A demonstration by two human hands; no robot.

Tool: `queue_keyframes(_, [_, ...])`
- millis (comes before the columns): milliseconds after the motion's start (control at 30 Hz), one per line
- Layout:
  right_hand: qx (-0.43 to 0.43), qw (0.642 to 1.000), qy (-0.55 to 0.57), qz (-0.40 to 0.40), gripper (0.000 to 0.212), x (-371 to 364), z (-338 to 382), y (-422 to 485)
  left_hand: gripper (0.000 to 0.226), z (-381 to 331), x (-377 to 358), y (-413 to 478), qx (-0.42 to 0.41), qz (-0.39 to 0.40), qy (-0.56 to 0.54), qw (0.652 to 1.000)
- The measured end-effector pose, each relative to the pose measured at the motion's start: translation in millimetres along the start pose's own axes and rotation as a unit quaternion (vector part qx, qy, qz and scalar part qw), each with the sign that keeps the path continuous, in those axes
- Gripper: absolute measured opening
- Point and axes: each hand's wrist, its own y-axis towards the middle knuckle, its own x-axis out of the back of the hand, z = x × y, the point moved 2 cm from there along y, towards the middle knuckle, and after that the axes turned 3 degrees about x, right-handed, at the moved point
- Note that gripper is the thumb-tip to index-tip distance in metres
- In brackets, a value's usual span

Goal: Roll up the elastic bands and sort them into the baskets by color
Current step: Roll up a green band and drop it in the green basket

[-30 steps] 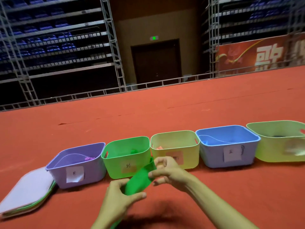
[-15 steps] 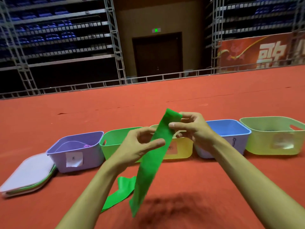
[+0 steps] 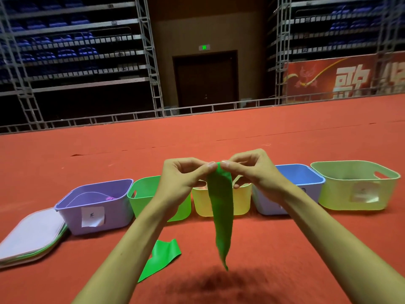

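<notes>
While both hands pinch its top end, the green elastic band (image 3: 220, 207) hangs unrolled in mid-air, in front of the row of baskets. We note the left hand (image 3: 183, 179) at 9 o'clock of that top end and the right hand (image 3: 252, 171) at 3 o'clock. Each grips the band between thumb and forefinger, with the remaining fingers curled in, and the two thumb tips nearly meet.

At 7 o'clock of the hanging band, a green strip (image 3: 163, 256) lies flat on the red carpet (image 3: 285, 249). We cannot tell whether it joins the held band.

Behind the hands, five baskets stand in a line from 9 to 3 o'clock:
- The purple basket (image 3: 96, 207) bears a white label and has a small purple item inside.
- The green basket (image 3: 142, 190) is partly hidden by the left forearm.
- The yellow basket (image 3: 242, 204) is directly behind the band.
- The blue basket (image 3: 303, 177) is next in line.
- The pale green basket (image 3: 355, 189) is at the far right.

At 9 o'clock of the purple basket, and touching it, a stack of lids (image 3: 30, 233) rests on the carpet.
</notes>
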Motion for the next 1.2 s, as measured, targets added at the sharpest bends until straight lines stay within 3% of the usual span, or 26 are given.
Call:
queue_keyframes(200, [0.014, 0.998, 0.025, -0.051, 0.030, -5.3, 0.0, -2.1, 0.029, -4.1, -1.9, 2.3, 0.015, 0.011, -0.020, 1.000])
queue_keyframes(367, [0.012, 0.997, 0.038, -0.070, 0.042, -10.7, 0.6, -2.8, 0.014, -5.5, 0.5, 3.1, 0.012, 0.007, -0.004, 1.000])
queue_keyframes(467, [0.030, 0.994, 0.026, -0.098, 0.038, -13.5, 0.8, -2.5, 0.016, -5.0, 1.2, 3.2, 0.012, 0.010, 0.000, 1.000])
queue_keyframes(600, [0.047, 0.994, 0.021, -0.100, 0.030, -16.0, 1.9, -3.7, 0.029, -6.9, -0.3, 2.8, 0.049, 0.033, -0.021, 0.998])
queue_keyframes(867, [0.041, 0.995, 0.024, -0.089, 0.026, -17.6, -4.0, -6.1, 0.011, -3.8, 7.5, 4.1, 0.070, 0.042, -0.038, 0.996])
queue_keyframes(1033, [0.036, 0.996, 0.027, -0.080, 0.013, -17.9, -6.3, -7.3, 0.029, -0.3, 12.0, 4.1, 0.063, 0.027, -0.028, 0.997])
queue_keyframes(1200, [0.025, 0.996, 0.034, -0.079, 0.018, -19.4, -7.0, -7.3, 0.020, 1.7, 10.0, 3.1, 0.062, 0.013, -0.009, 0.998])
